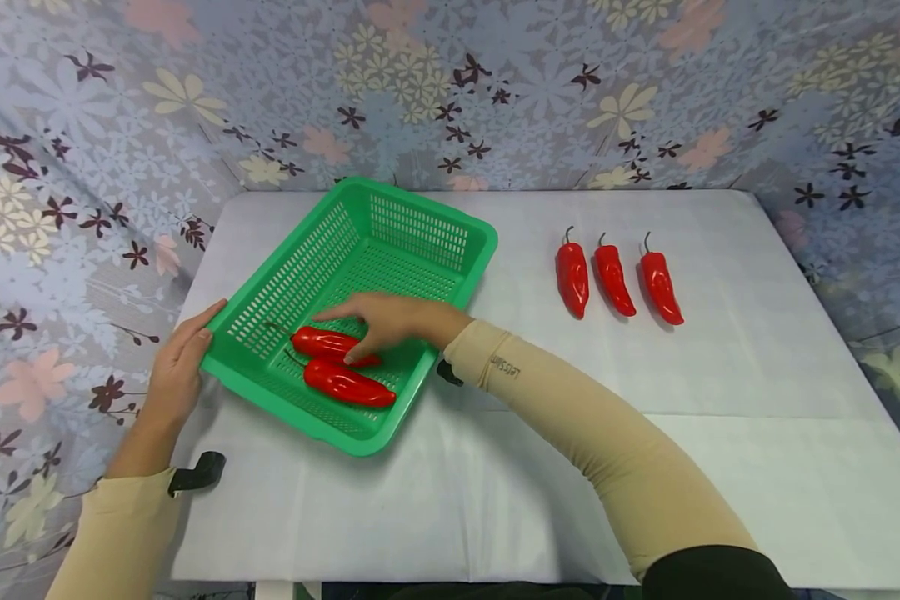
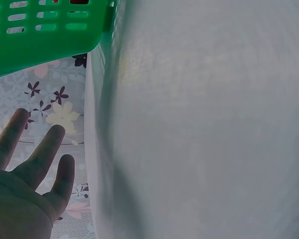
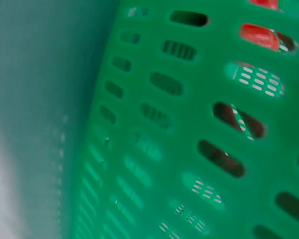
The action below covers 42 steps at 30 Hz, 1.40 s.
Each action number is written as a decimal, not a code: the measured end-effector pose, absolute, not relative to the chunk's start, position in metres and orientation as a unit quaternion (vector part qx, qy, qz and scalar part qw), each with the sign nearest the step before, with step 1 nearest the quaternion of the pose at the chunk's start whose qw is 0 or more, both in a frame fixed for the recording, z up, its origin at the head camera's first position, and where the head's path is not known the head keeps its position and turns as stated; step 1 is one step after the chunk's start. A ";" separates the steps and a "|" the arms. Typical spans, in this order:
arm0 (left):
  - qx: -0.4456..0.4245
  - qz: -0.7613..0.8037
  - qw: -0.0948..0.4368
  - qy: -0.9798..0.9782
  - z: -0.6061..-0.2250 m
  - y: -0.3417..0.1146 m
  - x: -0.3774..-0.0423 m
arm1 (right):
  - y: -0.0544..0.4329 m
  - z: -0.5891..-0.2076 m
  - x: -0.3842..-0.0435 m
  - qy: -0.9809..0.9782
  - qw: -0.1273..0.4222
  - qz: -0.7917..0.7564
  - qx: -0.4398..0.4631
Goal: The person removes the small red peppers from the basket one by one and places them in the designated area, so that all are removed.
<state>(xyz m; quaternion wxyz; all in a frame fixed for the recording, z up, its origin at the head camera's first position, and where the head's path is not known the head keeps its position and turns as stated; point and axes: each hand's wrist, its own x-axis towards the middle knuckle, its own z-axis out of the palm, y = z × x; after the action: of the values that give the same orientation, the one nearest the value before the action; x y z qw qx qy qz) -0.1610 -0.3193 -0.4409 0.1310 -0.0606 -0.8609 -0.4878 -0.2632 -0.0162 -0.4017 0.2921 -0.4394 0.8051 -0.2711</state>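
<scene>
A green plastic basket with slotted walls stands at an angle on the left of the table. Two red peppers with thin stems lie side by side in its near part. My right hand reaches over the basket's right rim, index finger stretched out and thumb over the upper red pepper. Outside the left corner, my left hand touches the rim with its thumb and a finger. Three fingers of the left hand spread straight below the basket in the left wrist view.
Three more red peppers lie in a row on the white-covered table, right of the basket. Flowered cloth covers the wall behind and both sides. The basket's slotted wall fills most of the right wrist view.
</scene>
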 end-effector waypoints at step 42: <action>-0.072 -0.493 0.135 -0.857 -0.438 -0.315 -0.159 | -0.020 -0.406 -0.256 0.802 0.346 -0.279 -0.398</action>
<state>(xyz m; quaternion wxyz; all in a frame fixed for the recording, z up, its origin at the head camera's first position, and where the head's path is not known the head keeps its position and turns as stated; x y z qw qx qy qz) -0.1587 -0.3154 -0.4382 0.1349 -0.0719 -0.8567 -0.4927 -0.2561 -0.0204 -0.4056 0.3461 -0.3984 0.8022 -0.2792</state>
